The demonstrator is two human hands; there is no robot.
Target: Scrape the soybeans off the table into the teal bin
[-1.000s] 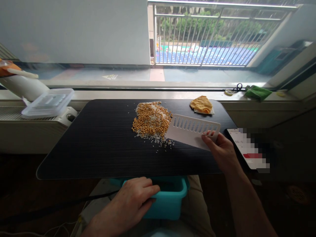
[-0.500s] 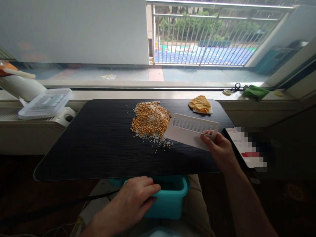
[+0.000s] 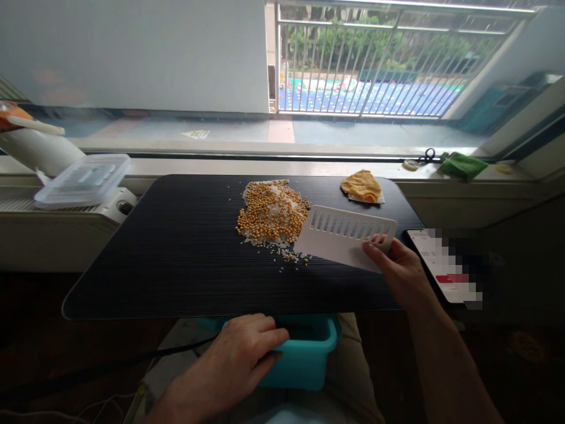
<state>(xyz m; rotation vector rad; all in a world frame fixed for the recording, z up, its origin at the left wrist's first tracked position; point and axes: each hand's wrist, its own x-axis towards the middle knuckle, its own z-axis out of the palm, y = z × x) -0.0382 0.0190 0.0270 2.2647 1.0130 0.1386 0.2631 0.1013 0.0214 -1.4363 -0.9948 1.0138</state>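
Observation:
My right hand (image 3: 399, 268) grips the right end of a flat white plastic plate with a row of slots (image 3: 335, 244), fingers through or behind the slots. The plate is tilted, its left edge touching or very close to a heap of yellow soybeans mixed with white rice grains (image 3: 273, 212). Loose grains and a few beans lie on the black tabletop (image 3: 176, 253) by the plate's lower left corner. Below the table's near edge, my left hand (image 3: 251, 344) is closed over the rim of a teal plastic bin (image 3: 300, 365). The bin's inside is mostly dark.
A folded yellow cloth (image 3: 362, 185) lies at the table's back right corner. Beside the right edge is a phone (image 3: 435, 265), partly blurred out. A clear plastic lid (image 3: 83, 179) rests at left by a white paper roll (image 3: 42, 150). A green cloth (image 3: 463, 166) sits on the windowsill.
The whole view has shifted slightly. A few beans have come away at the heap's near edge beside the plate's corner. Both hands keep their holds.

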